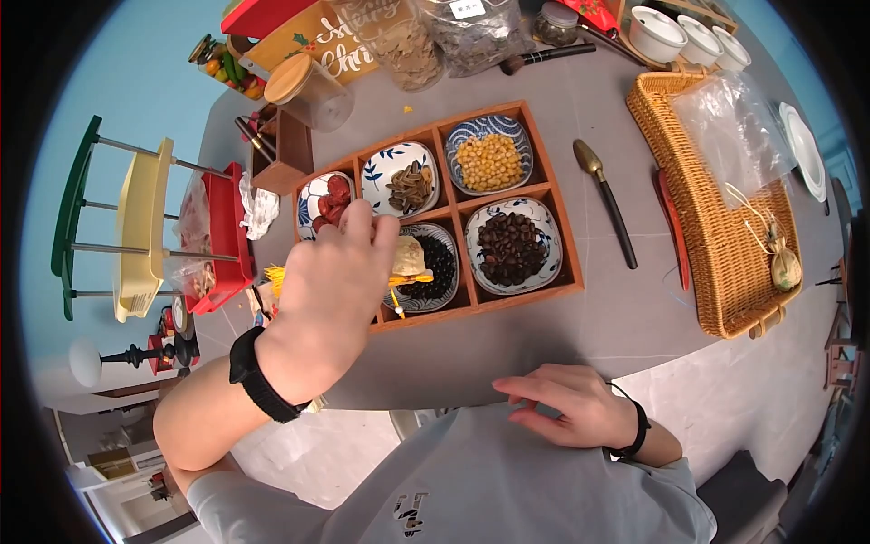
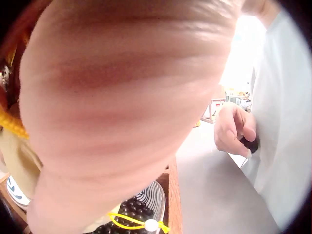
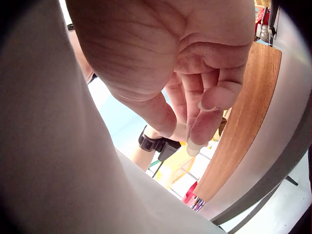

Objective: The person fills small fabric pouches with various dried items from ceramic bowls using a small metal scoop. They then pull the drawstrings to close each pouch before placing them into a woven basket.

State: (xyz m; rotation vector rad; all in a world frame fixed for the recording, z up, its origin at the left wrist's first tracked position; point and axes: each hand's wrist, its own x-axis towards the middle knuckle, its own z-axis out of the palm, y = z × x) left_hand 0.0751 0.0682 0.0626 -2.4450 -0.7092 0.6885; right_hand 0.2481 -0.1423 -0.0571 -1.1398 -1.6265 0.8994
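My left hand (image 1: 331, 286) reaches over the wooden divided tray (image 1: 464, 215) and grips a small beige drawstring pouch (image 1: 410, 256), largely hidden by the hand. The pouch's yellow cord with a white bead (image 2: 151, 225) dangles over the bowl of black beans (image 1: 441, 263). Close to the fingertips is a bowl of red dates (image 1: 335, 195), partly covered by the hand. Near the front of the shirt, my right hand (image 1: 571, 405) hangs with fingers loosely bent and holds nothing.
Other bowls hold dried brown pieces (image 1: 410, 188), yellow kernels (image 1: 489, 161) and dark brown beans (image 1: 514, 249). A spoon (image 1: 605, 201) lies right of the tray, beside a wicker basket (image 1: 716, 299) with a small pouch (image 1: 786, 269). A glass jar (image 1: 317, 100) stands behind.
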